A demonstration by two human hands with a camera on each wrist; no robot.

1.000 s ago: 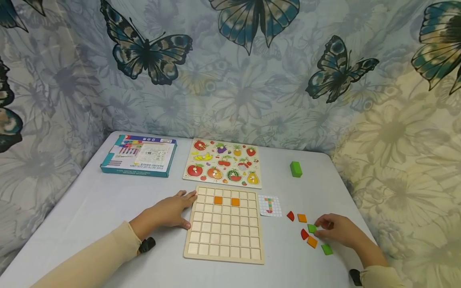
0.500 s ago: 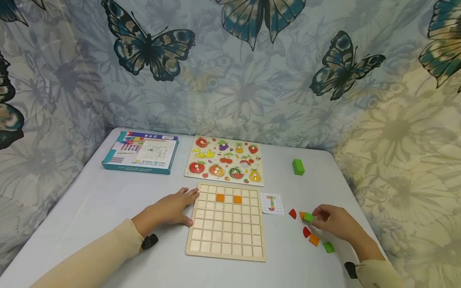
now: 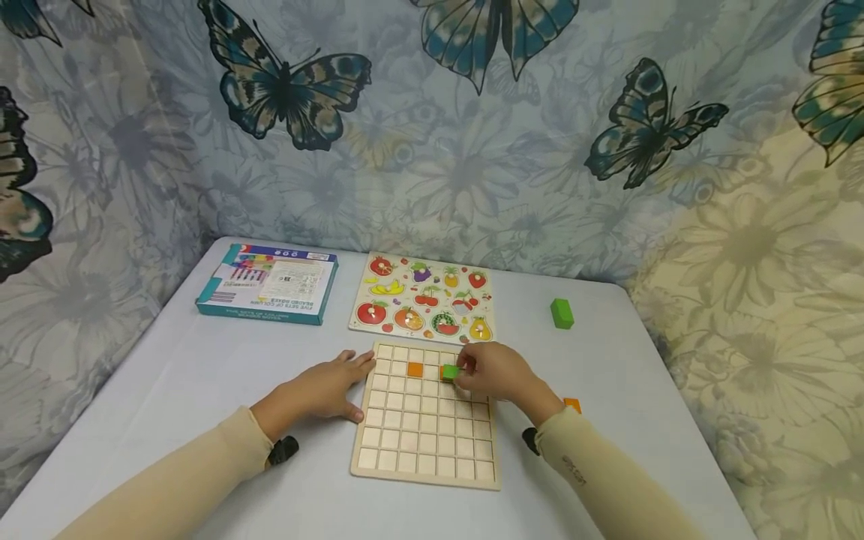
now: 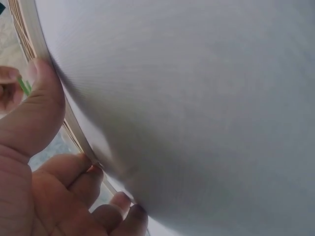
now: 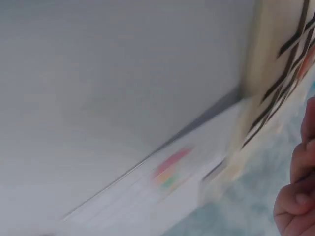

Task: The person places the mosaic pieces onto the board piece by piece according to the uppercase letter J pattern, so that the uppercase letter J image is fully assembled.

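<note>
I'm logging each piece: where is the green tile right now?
In the head view, the green tile is pinched in the right hand over the grid board, partly hiding its right orange tile.

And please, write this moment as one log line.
left hand: touches grid at left edge | right hand: pinches green tile over grid | on grid: two orange tiles

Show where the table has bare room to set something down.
Free: between box and left sleeve; between fruit board and green block. Crowded: where fruit board and grid sit close, and the grid's far right, under the right grip.
</note>
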